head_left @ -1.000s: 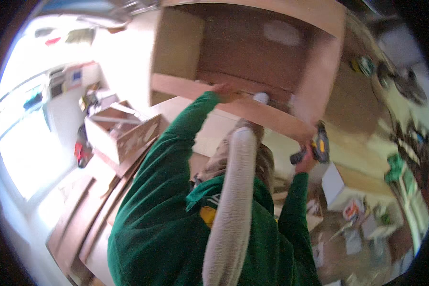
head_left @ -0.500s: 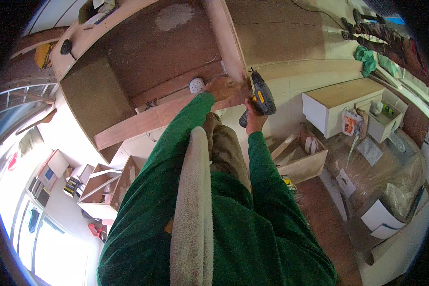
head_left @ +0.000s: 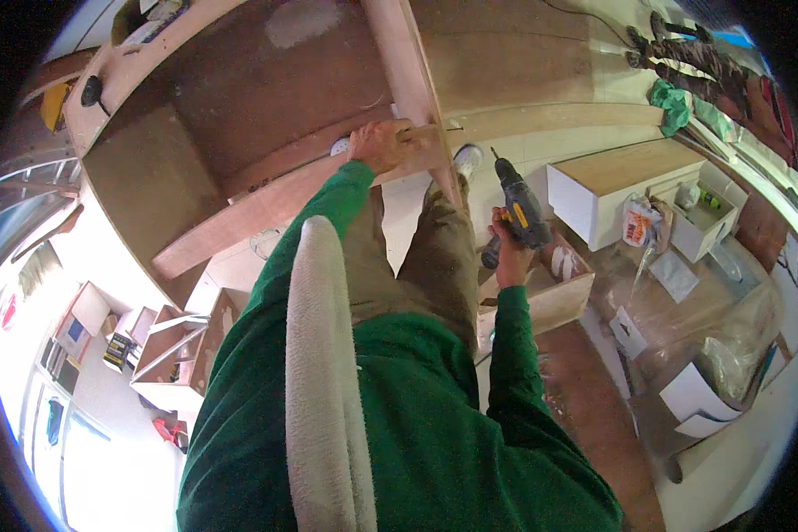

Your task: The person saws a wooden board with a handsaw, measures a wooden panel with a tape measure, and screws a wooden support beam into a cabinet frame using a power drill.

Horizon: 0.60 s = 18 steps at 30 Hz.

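My right hand (head_left: 512, 255) is wrapped round the grip of a black and yellow cordless drill (head_left: 527, 213). The drill points up and away, its bit in the air to the right of the wooden frame. My left hand (head_left: 379, 145) grips the front board (head_left: 266, 213) of a large wooden cabinet frame, close to the corner where it meets an upright divider (head_left: 408, 53). Its fingertips are partly hidden by the board. Brown panels (head_left: 275, 89) line the inside of the cabinet.
Open wooden drawers (head_left: 554, 297) stand at my right, and another drawer box (head_left: 173, 359) at the left. A white cabinet (head_left: 621, 191) and plastic-wrapped sheets (head_left: 683, 301) lie farther right. My shoe (head_left: 468, 160) is beside the frame. Another person's legs (head_left: 700, 75) show at the far right.
My right hand has drawn the drill away from the frame's corner, to the right and nearer to me. My left hand stays on the board. My leg and shoe have come into view beside the frame.
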Motion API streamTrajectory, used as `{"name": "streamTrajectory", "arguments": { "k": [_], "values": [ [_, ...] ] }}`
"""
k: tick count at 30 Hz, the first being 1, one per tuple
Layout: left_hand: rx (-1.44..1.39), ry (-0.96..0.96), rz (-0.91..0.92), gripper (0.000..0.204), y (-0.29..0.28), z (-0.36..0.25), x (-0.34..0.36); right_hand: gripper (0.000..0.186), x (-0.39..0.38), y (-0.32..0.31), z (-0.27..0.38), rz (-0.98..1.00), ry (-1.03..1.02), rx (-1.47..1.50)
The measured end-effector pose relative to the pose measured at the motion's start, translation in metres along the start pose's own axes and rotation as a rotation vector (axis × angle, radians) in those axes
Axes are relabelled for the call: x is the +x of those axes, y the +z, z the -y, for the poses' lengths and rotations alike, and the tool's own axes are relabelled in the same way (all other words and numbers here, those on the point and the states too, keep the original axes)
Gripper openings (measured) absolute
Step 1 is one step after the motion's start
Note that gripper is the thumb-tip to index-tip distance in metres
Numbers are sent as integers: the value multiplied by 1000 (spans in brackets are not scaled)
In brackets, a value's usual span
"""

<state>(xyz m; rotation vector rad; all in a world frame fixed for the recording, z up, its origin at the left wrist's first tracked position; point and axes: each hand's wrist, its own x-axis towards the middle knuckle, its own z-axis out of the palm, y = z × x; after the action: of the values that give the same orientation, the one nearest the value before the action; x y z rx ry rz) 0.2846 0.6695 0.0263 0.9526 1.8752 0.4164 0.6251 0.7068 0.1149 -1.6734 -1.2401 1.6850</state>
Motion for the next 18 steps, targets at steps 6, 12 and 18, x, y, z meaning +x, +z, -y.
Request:
{"name": "streamTrajectory", "arguments": {
  "k": [6,12,18],
  "values": [
    [-22,74,10,48,19,28,19,27,42,-40,10,-4,57,-129],
    [-22,-68,-15,62,19,11,16,24,87,-51,36,38,47,-143],
    [33,-86,-73,69,32,10,15,27,123,-68,47,150,32,-175]
  ]
}}
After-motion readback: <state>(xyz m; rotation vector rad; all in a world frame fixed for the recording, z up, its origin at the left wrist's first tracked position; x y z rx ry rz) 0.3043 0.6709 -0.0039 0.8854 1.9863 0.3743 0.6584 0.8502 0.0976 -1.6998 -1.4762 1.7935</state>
